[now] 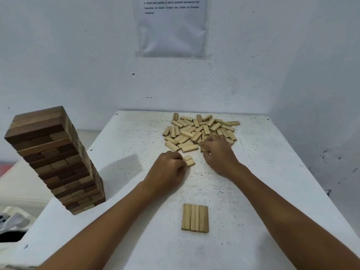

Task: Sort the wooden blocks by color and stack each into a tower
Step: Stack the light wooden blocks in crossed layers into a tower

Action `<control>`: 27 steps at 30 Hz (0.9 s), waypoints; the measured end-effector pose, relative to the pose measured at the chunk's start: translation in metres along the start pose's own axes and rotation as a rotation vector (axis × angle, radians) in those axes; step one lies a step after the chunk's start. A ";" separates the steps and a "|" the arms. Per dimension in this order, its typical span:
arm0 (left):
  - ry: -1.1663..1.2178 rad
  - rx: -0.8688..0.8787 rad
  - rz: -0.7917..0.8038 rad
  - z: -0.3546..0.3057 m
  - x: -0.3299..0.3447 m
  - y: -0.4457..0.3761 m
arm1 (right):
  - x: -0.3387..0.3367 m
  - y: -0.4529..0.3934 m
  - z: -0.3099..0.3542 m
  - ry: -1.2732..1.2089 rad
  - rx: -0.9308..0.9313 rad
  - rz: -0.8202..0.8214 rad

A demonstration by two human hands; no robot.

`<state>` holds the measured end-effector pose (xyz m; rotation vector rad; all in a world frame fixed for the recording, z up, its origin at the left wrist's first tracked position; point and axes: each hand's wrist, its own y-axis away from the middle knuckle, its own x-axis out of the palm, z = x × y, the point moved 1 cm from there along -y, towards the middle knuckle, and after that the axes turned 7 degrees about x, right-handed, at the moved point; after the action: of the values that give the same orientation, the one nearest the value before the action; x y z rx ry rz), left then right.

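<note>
A tall tower of dark brown blocks stands at the table's left edge. A loose pile of light wooden blocks lies at the far middle of the table. Three light blocks lie side by side near the front, forming a flat layer. My left hand grips two light blocks held together, just in front of the pile. My right hand has its fingers curled round a light block at the pile's near edge.
The white table stands against a white wall with a taped paper sheet. The dark tower sits close to the left table edge. White and black items lie below at the left.
</note>
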<state>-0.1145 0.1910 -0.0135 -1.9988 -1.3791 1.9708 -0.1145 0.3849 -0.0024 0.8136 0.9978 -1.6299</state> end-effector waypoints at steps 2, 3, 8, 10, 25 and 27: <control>0.004 -0.039 -0.025 -0.003 -0.006 0.004 | 0.004 -0.001 0.007 0.101 -0.060 -0.007; -0.006 -0.059 -0.023 -0.004 -0.008 0.006 | 0.005 0.000 0.010 0.165 -0.086 -0.007; -0.021 -0.081 0.104 -0.001 -0.021 0.022 | 0.007 0.017 0.019 0.271 -0.261 -0.090; 0.006 -0.056 0.141 -0.003 -0.030 0.032 | 0.005 0.031 0.019 0.222 -0.327 -0.095; 0.320 -0.230 0.533 0.024 -0.056 0.034 | -0.034 0.078 0.018 -0.253 -0.022 0.345; 0.320 -0.232 0.525 0.023 -0.051 0.030 | -0.037 0.076 0.020 -0.233 -0.033 0.402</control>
<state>-0.1070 0.1309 0.0054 -2.8697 -1.1329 1.5701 -0.0326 0.3716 0.0225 0.7283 0.6460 -1.3213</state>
